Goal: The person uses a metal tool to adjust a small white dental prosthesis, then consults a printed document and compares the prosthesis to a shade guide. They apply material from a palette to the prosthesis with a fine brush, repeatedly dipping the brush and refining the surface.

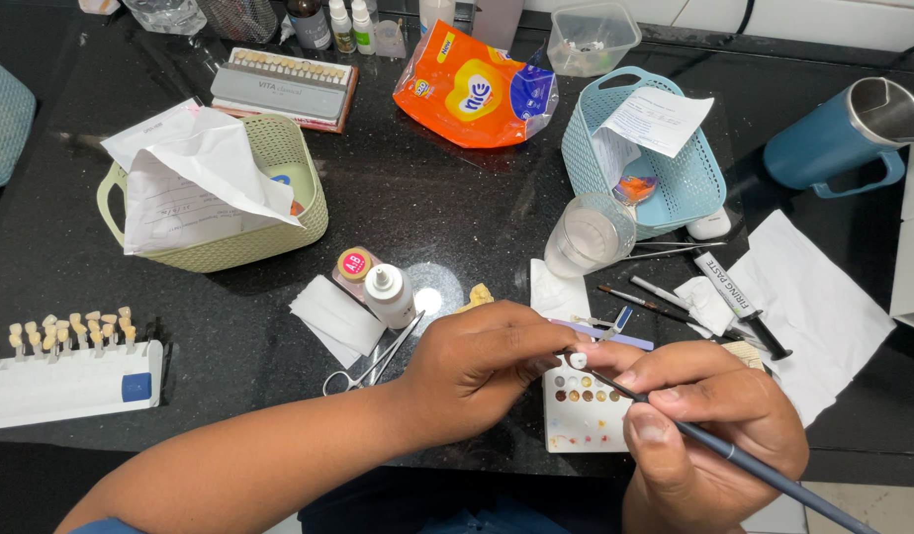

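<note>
Head view: orange snack packet [474, 89] lies beside blue basket [675, 178].

Not much to go on clothing-wise: both arms are bare from the wrists up, no watch, no bracelet, no rings, no gloves on either the left hand [477, 366] or the right hand [709, 425]. Fingernails are short and plain, and the right thumbnail shows clearly. The only bit of clothing is a small patch of blue fabric sleeve [91, 526] at the bottom edge on the left arm, plus some dark blue fabric [477, 519] low between the arms.
</note>
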